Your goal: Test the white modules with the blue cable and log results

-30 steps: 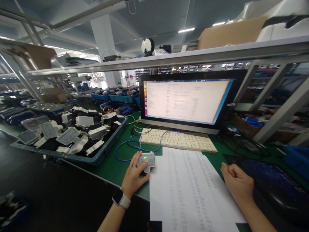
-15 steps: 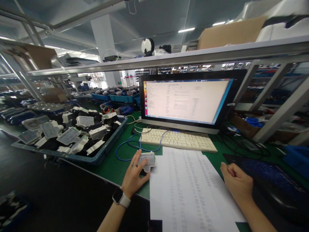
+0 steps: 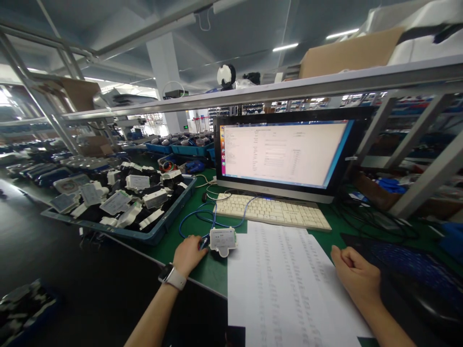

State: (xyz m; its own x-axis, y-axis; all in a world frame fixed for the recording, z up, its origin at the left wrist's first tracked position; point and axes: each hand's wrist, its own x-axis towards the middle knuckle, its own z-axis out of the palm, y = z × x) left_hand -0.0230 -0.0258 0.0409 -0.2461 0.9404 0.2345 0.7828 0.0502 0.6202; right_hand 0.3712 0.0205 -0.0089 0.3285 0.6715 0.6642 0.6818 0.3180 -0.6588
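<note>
My left hand (image 3: 188,256), with a watch on its wrist, is closed around a dark plug with blue on it (image 3: 204,242). Just right of that plug lies a white electronic module (image 3: 223,240), label side up, at the left edge of the printed sheets. A blue cable (image 3: 188,220) loops on the green table behind my left hand. At the right edge of the printed sheets (image 3: 278,284), my right hand (image 3: 356,272) rests as a fist, with nothing showing in it.
A blue crate (image 3: 162,232) full of white and black modules stands at the left. Behind the sheets are a cream keyboard (image 3: 275,212) and a monitor (image 3: 278,154). A black mouse (image 3: 430,301) and mouse pad lie at the right. A shelf (image 3: 253,94) crosses above the monitor.
My left hand has let go of the white module, moved slightly left and closed on the plug. The module stays beside the sheets. My right hand keeps its fist. The view has shifted slightly.
</note>
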